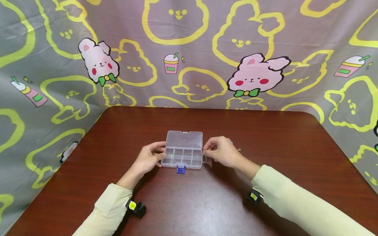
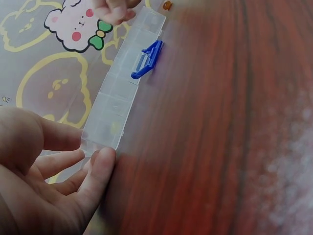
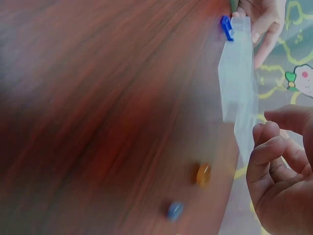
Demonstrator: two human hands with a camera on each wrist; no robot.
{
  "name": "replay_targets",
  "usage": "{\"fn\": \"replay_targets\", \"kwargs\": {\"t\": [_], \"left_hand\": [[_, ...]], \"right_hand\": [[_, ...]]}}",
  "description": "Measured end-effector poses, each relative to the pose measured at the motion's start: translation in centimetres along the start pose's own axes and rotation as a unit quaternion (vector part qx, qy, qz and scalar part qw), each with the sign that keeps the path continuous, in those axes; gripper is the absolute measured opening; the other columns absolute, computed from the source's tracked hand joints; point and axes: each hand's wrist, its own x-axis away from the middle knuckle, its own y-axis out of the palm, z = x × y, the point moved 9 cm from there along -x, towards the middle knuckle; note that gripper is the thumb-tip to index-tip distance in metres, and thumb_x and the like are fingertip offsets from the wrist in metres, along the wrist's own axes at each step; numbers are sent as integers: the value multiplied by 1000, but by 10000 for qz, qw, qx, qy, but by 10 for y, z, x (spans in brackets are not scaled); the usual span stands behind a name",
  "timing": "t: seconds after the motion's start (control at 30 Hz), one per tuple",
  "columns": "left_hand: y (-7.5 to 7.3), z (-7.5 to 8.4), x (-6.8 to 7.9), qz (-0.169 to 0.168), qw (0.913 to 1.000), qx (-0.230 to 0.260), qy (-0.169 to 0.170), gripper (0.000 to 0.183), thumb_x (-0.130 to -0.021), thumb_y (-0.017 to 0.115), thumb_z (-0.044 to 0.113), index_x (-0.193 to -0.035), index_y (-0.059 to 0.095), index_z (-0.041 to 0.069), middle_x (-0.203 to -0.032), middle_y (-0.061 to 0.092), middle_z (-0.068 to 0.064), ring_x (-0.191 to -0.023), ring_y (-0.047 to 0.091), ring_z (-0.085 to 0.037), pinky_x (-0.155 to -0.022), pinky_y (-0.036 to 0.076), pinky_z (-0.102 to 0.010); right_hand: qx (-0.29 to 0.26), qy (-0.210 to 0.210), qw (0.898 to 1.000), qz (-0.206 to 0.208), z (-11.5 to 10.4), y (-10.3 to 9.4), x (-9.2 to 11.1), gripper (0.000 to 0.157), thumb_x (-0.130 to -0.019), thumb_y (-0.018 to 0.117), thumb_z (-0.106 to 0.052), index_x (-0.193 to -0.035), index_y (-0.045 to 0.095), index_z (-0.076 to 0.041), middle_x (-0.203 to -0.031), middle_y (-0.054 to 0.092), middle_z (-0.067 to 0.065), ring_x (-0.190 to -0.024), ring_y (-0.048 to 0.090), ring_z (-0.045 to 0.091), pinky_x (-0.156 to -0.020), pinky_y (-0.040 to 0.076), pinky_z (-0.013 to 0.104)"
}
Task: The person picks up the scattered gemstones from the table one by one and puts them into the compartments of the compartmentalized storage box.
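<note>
A clear plastic compartment box (image 1: 182,166) stands on the table with its lid (image 1: 184,140) raised at the back and a blue latch (image 1: 181,169) at the front. My left hand (image 1: 149,158) grips its left end, thumb at the front wall and fingers behind. Close against the right end, my right hand (image 1: 222,152) has thumb and fingertips drawn together; I cannot tell what they pinch. A clear flat piece (image 3: 244,142) overlaps its fingertips in the right wrist view. Something small and yellowish (image 2: 115,128) shows through the box's left end.
An orange bead-like piece (image 3: 203,175) and a blue one (image 3: 175,211) lie on the table near the right hand. The dark wooden table (image 1: 189,203) ends at a patterned cloth (image 1: 198,55) behind and at both sides.
</note>
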Motion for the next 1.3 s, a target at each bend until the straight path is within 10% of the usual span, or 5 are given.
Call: {"fn": "replay_targets", "kwargs": {"t": [1.3], "left_hand": [[1, 1, 1, -46, 10000, -8, -72, 46, -91, 64, -7, -136, 55, -8, -114, 62, -28, -70, 62, -18, -51, 56, -28]], "right_hand": [[651, 278, 9973, 197, 77, -70, 89, 13, -81, 78, -3, -87, 70, -12, -71, 59, -4, -53, 52, 8, -47, 45, 24]]}}
